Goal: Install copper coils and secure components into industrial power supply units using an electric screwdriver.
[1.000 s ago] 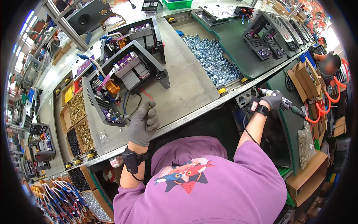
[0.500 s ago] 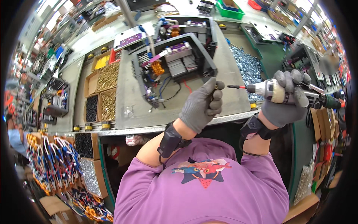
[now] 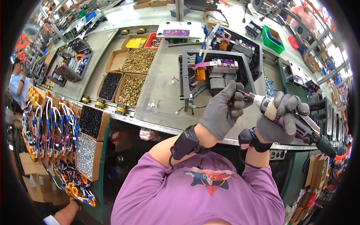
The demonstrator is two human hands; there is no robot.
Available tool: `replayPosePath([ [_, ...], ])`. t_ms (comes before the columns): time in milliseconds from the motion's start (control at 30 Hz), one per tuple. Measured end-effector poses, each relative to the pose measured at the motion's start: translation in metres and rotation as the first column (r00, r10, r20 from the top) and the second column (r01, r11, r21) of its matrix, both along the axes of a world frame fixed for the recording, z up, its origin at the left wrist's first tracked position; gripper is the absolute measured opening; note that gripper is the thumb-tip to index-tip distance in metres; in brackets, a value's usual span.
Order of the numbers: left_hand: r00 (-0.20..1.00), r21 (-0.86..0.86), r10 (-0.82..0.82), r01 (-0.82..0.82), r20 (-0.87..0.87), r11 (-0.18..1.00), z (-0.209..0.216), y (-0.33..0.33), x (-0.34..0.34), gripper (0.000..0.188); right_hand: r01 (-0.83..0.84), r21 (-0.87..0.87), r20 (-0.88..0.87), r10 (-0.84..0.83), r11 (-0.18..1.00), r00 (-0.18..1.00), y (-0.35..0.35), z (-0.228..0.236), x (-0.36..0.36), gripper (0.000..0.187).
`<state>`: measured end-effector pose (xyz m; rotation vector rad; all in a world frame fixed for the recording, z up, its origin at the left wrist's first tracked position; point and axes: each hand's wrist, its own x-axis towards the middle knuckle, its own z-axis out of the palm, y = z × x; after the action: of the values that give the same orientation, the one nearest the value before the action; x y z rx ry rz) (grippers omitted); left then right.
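Note:
My right hand (image 3: 282, 119), in a grey glove, grips an electric screwdriver (image 3: 300, 126) whose bit points left toward my left hand. My left hand (image 3: 222, 109), also gloved, pinches at the red-collared tip of the bit (image 3: 245, 96); whether a screw sits between the fingers is hidden. Both hands hover over the front right corner of an open grey metal chassis (image 3: 215, 73) with an orange coil, heat sinks and loose wires, which lies on the grey workbench (image 3: 161, 93).
Cardboard boxes of brass screws (image 3: 135, 75) and black screws (image 3: 109, 85) sit left of the chassis. A second chassis (image 3: 240, 45) stands behind. Wire harnesses (image 3: 52, 123) hang at the left. A green bin (image 3: 274, 39) is far right. Another person's arm (image 3: 62, 215) shows at bottom left.
My view has swung left, so the bench and chassis shifted right in the picture. Both hands stay together, the left at the screwdriver's tip, now lower and closer to the bench edge.

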<state>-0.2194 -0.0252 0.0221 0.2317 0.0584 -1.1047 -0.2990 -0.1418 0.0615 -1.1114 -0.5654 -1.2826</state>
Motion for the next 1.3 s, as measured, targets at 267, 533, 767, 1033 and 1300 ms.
replayPosePath([
  [267,0.805,0.248,0.032,-0.220,0.593,0.944,0.016,0.000,0.014,0.021,-0.128,0.271,-0.143,0.172,0.954,0.975,-0.023,0.032,0.062,0.041],
  [533,-0.548,-0.388,-0.342,-0.812,0.764,0.436,-0.017,0.073,0.060,0.028,-0.722,0.505,-0.044,0.850,0.473,0.526,-0.154,0.029,0.176,0.031],
  [767,-0.380,-0.279,-0.175,-0.862,0.908,0.423,-0.052,0.056,0.086,0.018,-0.679,0.623,0.044,0.850,0.387,0.525,-0.152,-0.019,0.186,0.033],
  [1033,-0.374,-0.304,-0.115,-0.868,0.920,0.392,-0.062,0.044,0.085,0.018,-0.221,0.426,-0.452,0.418,0.877,0.788,-0.086,0.007,0.170,0.027],
  [1300,-0.321,-0.257,-0.084,-0.868,0.944,0.424,-0.059,0.053,0.090,0.019,-0.188,0.145,-0.736,0.233,0.971,0.636,-0.035,0.015,0.169,0.019],
])
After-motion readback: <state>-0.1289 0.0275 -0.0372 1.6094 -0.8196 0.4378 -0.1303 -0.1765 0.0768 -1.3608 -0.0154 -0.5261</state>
